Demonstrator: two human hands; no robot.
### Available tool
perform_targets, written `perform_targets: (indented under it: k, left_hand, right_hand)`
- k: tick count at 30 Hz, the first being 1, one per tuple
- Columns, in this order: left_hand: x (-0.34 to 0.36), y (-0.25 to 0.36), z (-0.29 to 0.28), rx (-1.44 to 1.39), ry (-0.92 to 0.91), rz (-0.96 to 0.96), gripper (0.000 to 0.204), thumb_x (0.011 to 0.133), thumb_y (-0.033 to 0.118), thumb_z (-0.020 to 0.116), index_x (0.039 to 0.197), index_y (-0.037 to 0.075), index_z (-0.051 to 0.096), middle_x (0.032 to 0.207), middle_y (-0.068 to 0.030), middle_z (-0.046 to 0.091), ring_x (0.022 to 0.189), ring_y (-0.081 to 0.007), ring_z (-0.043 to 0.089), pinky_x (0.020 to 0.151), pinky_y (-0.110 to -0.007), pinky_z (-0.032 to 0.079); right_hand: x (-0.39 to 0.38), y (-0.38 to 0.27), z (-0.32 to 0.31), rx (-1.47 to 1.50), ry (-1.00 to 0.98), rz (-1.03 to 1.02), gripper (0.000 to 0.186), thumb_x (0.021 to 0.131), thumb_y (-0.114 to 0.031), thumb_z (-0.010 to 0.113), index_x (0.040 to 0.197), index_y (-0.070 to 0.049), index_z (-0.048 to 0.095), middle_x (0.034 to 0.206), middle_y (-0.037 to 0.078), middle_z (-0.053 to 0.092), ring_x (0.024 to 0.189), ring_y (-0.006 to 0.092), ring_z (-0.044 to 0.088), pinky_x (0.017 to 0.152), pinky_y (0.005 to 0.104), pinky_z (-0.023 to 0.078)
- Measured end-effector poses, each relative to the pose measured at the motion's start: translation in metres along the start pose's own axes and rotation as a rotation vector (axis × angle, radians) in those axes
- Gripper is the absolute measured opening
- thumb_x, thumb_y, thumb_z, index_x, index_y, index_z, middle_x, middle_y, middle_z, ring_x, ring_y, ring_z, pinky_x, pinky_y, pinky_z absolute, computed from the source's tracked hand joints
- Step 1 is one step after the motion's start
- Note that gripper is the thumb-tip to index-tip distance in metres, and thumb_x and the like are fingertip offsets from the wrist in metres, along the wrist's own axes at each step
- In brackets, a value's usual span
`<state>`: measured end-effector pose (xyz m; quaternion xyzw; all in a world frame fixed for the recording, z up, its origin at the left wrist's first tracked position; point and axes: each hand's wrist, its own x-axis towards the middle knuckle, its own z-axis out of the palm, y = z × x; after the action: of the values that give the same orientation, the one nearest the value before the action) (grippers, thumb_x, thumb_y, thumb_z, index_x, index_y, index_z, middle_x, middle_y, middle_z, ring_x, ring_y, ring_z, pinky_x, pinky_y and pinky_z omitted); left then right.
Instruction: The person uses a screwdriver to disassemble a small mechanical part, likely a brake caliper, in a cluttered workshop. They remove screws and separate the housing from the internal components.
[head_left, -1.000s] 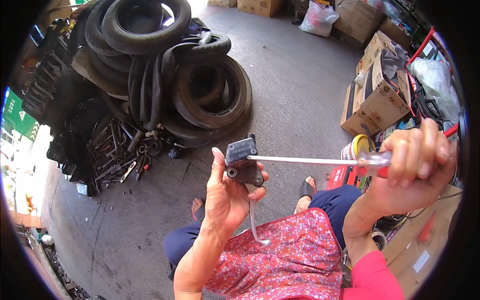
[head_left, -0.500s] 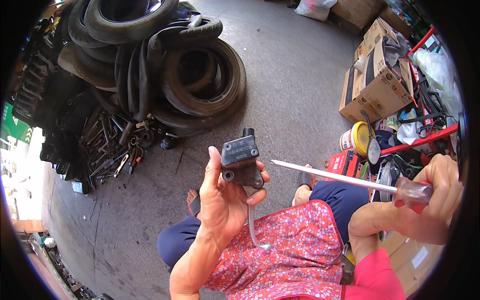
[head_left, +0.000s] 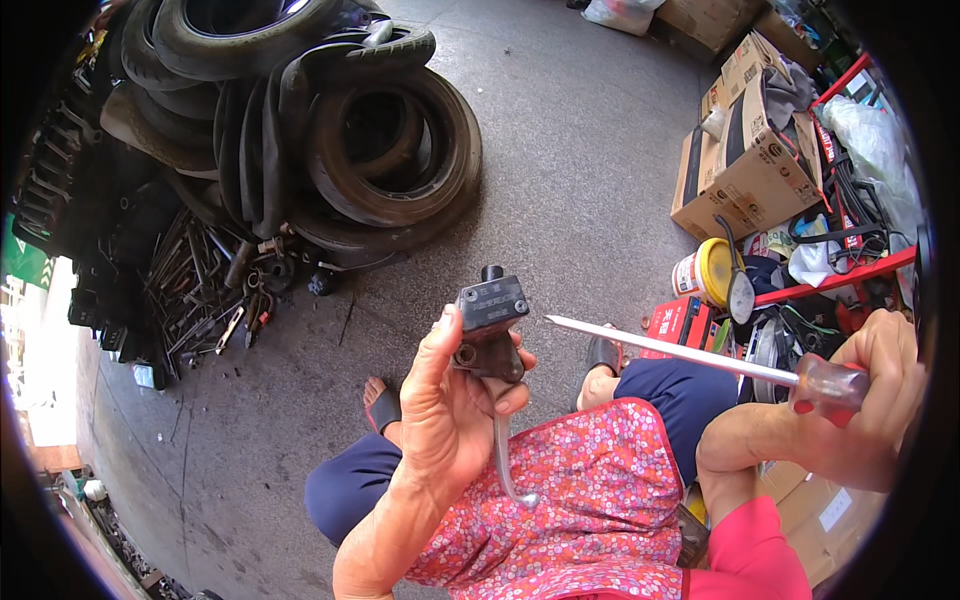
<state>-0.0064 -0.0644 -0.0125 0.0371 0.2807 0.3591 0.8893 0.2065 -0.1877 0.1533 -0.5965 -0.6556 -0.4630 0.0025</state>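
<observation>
The black lidded block [head_left: 493,305] was held up before the flowered apron [head_left: 585,490], its silver lever [head_left: 503,462] hanging below; the left hand [head_left: 440,405] had thumb and fingers closed around it. The screwdriver [head_left: 670,348] pointed at it from just beside, not touching, its handle gripped by the right hand [head_left: 868,400]. The step seemed to be screw work on the lid [head_left: 495,298]; renewed aim called for a steady block.
</observation>
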Motion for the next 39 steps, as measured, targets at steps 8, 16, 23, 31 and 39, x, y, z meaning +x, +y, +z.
perform_targets:
  k: [8, 16, 23, 31, 39]
  left_hand:
    - [0.006, 0.003, -0.005, -0.126, -0.061, -0.039, 0.056, 0.096, 0.051, 0.038, 0.107, 0.000, 0.059, 0.095, -0.0203, 0.063, 0.089, -0.0332, 0.060, 0.052, -0.032, 0.042]
    - [0.006, 0.001, -0.001, -0.262, -0.013, -0.077, 0.061, 0.093, 0.057, 0.039, 0.111, 0.000, 0.051, 0.096, -0.0206, 0.060, 0.091, -0.0360, 0.061, 0.079, -0.046, 0.053]
    - [0.006, 0.004, -0.004, -0.125, -0.004, -0.032, 0.051, 0.094, 0.048, 0.042, 0.110, 0.002, 0.056, 0.097, -0.0162, 0.063, 0.091, -0.0325, 0.061, 0.075, -0.043, 0.052]
    - [0.005, 0.006, 0.000, -0.080, -0.037, -0.056, 0.051, 0.094, 0.049, 0.040, 0.112, 0.005, 0.057, 0.095, -0.0158, 0.064, 0.092, -0.0333, 0.062, 0.060, -0.036, 0.049]
    - [0.012, 0.006, -0.003, -0.173, 0.055, -0.158, 0.058, 0.093, 0.058, 0.036, 0.105, 0.004, 0.052, 0.087, -0.0190, 0.061, 0.090, -0.0381, 0.064, 0.047, -0.031, 0.052]
  right_hand:
    - [-0.003, 0.000, -0.006, 0.019, -0.103, 0.010, 0.028, 0.071, -0.027, 0.072, 0.081, -0.002, 0.061, 0.077, 0.005, 0.064, 0.060, 0.0197, 0.058, 0.056, 0.0256, 0.047]
    - [0.006, -0.006, -0.009, -0.009, -0.150, -0.003, 0.032, 0.071, -0.030, 0.074, 0.081, -0.003, 0.059, 0.077, 0.005, 0.062, 0.061, 0.0194, 0.056, 0.056, 0.0261, 0.045]
    - [0.006, -0.004, -0.010, 0.021, -0.160, -0.002, 0.033, 0.070, -0.026, 0.075, 0.084, -0.002, 0.057, 0.075, 0.005, 0.057, 0.059, 0.0192, 0.053, 0.054, 0.0271, 0.042]
    - [0.005, -0.001, -0.015, 0.063, -0.178, 0.000, 0.035, 0.068, -0.021, 0.077, 0.086, -0.001, 0.054, 0.072, 0.005, 0.052, 0.057, 0.0190, 0.049, 0.053, 0.0281, 0.038]
    - [0.011, 0.000, -0.016, 0.113, -0.253, -0.016, 0.039, 0.067, -0.016, 0.079, 0.089, 0.000, 0.051, 0.070, 0.005, 0.047, 0.056, 0.0187, 0.044, 0.052, 0.0292, 0.034]
